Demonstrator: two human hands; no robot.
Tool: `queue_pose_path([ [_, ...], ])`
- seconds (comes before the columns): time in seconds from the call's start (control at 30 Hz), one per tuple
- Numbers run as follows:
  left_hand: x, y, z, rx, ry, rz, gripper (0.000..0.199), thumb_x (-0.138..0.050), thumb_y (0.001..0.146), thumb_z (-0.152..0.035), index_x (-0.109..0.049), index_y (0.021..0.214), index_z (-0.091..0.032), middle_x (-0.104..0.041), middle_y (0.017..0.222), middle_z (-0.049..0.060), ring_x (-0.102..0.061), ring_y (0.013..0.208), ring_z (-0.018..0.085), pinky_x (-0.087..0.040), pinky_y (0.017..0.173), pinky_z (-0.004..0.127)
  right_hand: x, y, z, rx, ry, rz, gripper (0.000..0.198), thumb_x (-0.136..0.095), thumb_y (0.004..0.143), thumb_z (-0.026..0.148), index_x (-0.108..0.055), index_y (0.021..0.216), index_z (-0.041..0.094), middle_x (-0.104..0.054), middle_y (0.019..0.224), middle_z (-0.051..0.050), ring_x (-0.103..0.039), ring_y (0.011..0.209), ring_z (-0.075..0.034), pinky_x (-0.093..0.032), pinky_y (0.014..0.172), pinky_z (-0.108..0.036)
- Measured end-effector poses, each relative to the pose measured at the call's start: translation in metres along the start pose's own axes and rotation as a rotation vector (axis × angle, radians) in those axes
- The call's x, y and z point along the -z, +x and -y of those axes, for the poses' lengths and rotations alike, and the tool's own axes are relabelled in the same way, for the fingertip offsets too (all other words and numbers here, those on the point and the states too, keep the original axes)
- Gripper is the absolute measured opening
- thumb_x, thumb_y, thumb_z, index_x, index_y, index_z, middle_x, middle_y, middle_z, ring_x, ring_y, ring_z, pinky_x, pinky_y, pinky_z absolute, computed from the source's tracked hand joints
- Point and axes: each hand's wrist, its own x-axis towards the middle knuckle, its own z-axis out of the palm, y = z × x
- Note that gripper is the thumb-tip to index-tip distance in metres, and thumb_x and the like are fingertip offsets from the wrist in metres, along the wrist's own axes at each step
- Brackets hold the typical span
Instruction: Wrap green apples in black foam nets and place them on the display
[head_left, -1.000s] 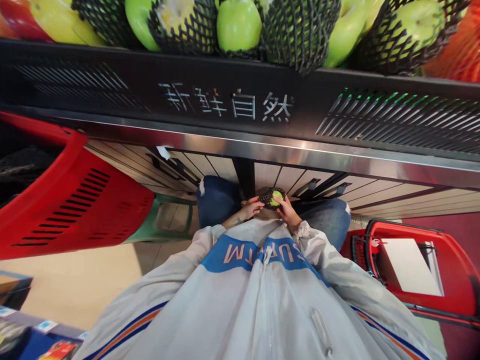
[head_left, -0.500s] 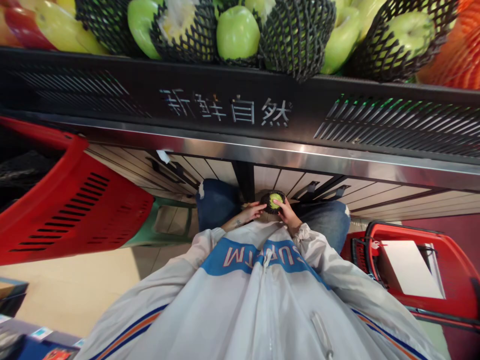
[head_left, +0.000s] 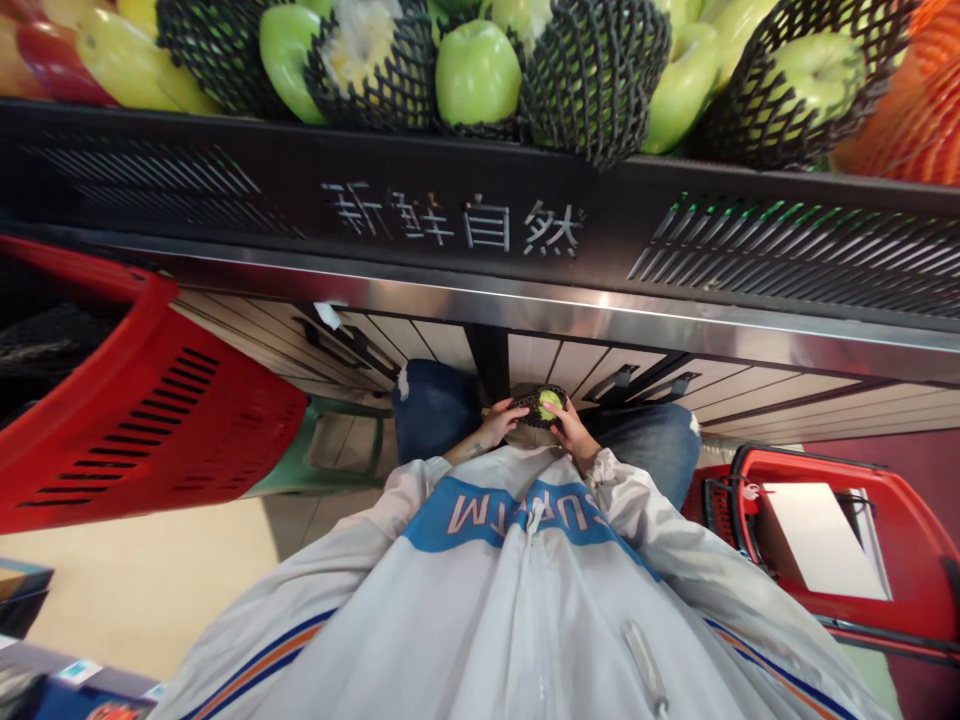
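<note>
"Two bare hands on one fruit. Where is it?"

"Green apple (head_left: 551, 401), partly inside a black foam net sleeve (head_left: 529, 403), held low between the denim knees (head_left: 437, 408), just on the near side of the slatted cabinet front (head_left: 532, 355)."

"Right hand?"

"Right hand (head_left: 575, 430) grasping the apple from its right, thumb over the bare green patch. Fingers underneath hidden."

"Left?"

"Left hand (head_left: 495, 425) at the sleeve's left end, fingertips looking pinched on the mesh. Too small to tell how firmly."

"Step?"

"My read: working the sleeve around the apple. On or off, can't tell from this."

"Next move calls for what?"

"Judgement: right hand keeps the apple steady, left fingers ease the mesh along evenly. Foam net probably stretches, could snag or tear if yanked. Light thumb too, apples bruise."

"Surroundings, quick."

"Far: display rack (head_left: 420, 270) with more apples; some netted, like this dark-meshed one (head_left: 596, 75), some bare, like this shiny one (head_left: 478, 72). Left: red shopping basket (head_left: 247, 420). Right: second red basket (head_left: 922, 560), white box (head_left: 821, 535) in it. Both baskets well apart from the hands."
</note>
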Motion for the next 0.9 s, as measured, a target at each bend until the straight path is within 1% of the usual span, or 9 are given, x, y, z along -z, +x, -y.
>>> queue_pose_path([
  [0.1, -0.0001, 0.0003, 0.0008, 0.016, 0.024, 0.029, 0.043, -0.091, 0.056, -0.033, -0.065, 0.084, -0.014, -0.055, 0.067, -0.006, -0.035, 0.051, 0.002, -0.014, 0.047, 0.023, 0.0018, 0.0009, 0.0004, 0.001, 0.002, -0.015, 0.056, -0.091, 0.052, 0.030, -0.064, 0.101, 0.028, -0.078, 0.090, 0.006, -0.073, 0.077, -0.013, -0.060, 0.065, -0.021],
  [0.27, 0.0025, 0.0006, 0.0013, 0.049, 0.070, 0.081, 0.054, -0.093, 0.054, -0.044, -0.063, 0.089, -0.015, -0.054, 0.067, -0.007, -0.035, 0.047, 0.001, -0.008, 0.044, 0.023, 0.0041, 0.0030, -0.0002, 0.008, 0.016, -0.016, 0.059, -0.091, 0.053, 0.032, -0.063, 0.104, 0.029, -0.078, 0.091, 0.007, -0.074, 0.079, -0.014, -0.061, 0.066, -0.023],
  [0.43, 0.0043, 0.0017, 0.0024, 0.100, 0.117, 0.207, 0.056, -0.096, 0.050, -0.044, -0.065, 0.085, -0.013, -0.050, 0.058, -0.008, -0.032, 0.043, 0.001, -0.008, 0.042, 0.023, 0.0053, 0.0048, -0.0007, 0.013, 0.029, -0.010, 0.062, -0.092, 0.052, 0.033, -0.063, 0.106, 0.028, -0.078, 0.090, 0.004, -0.074, 0.079, -0.017, -0.061, 0.061, -0.024],
  [0.5, 0.0039, 0.0015, 0.0031, 0.098, 0.129, 0.246, 0.054, -0.097, 0.048, -0.040, -0.064, 0.081, -0.013, -0.051, 0.057, -0.008, -0.032, 0.043, 0.001, -0.011, 0.043, 0.022, 0.0058, 0.0048, -0.0002, 0.006, 0.033, -0.011, 0.060, -0.092, 0.052, 0.034, -0.064, 0.105, 0.027, -0.078, 0.088, 0.003, -0.074, 0.076, -0.017, -0.059, 0.056, -0.023],
  [0.57, 0.0026, 0.0004, 0.0033, 0.094, 0.148, 0.287, 0.051, -0.098, 0.046, -0.032, -0.066, 0.080, -0.012, -0.058, 0.059, -0.005, -0.037, 0.045, 0.002, -0.020, 0.045, 0.021, 0.0061, 0.0043, 0.0005, -0.007, 0.035, -0.008, 0.060, -0.092, 0.052, 0.035, -0.064, 0.105, 0.027, -0.079, 0.087, 0.002, -0.074, 0.078, -0.019, -0.060, 0.054, -0.024],
  [0.63, 0.0005, -0.0017, 0.0026, 0.076, 0.162, 0.313, 0.052, -0.099, 0.042, -0.024, -0.069, 0.083, -0.011, -0.067, 0.068, -0.001, -0.050, 0.053, 0.007, -0.034, 0.053, 0.021, 0.0061, 0.0037, 0.0011, -0.025, 0.035, -0.003, 0.060, -0.092, 0.052, 0.036, -0.064, 0.105, 0.027, -0.080, 0.089, 0.001, -0.075, 0.082, -0.021, -0.062, 0.055, -0.026],
  [0.7, -0.0018, -0.0042, 0.0010, 0.035, 0.165, 0.302, 0.055, -0.099, 0.040, -0.020, -0.071, 0.087, -0.012, -0.074, 0.079, 0.003, -0.062, 0.070, 0.013, -0.044, 0.066, 0.024, 0.0059, 0.0035, 0.0011, -0.046, 0.033, 0.000, 0.059, -0.091, 0.053, 0.037, -0.065, 0.105, 0.026, -0.080, 0.092, -0.001, -0.076, 0.083, -0.022, -0.062, 0.055, -0.027],
  [0.8, -0.0041, -0.0068, -0.0010, -0.033, 0.166, 0.240, 0.053, -0.098, 0.041, -0.022, -0.071, 0.085, -0.012, -0.077, 0.088, 0.006, -0.066, 0.083, 0.017, -0.048, 0.077, 0.027, 0.0057, 0.0043, -0.0003, -0.074, 0.020, -0.010, 0.054, -0.090, 0.055, 0.039, -0.066, 0.102, 0.025, -0.080, 0.091, -0.002, -0.075, 0.076, -0.021, -0.059, 0.049, -0.025],
  [0.9, -0.0035, -0.0062, -0.0005, -0.079, 0.176, 0.160, 0.051, -0.097, 0.046, -0.028, -0.069, 0.086, -0.013, -0.076, 0.085, 0.004, -0.065, 0.079, 0.015, -0.047, 0.074, 0.025, 0.0056, 0.0054, -0.0027, -0.072, -0.004, -0.029, 0.052, -0.089, 0.056, 0.038, -0.066, 0.101, 0.025, -0.079, 0.085, -0.001, -0.073, 0.068, -0.018, -0.058, 0.048, -0.024],
])
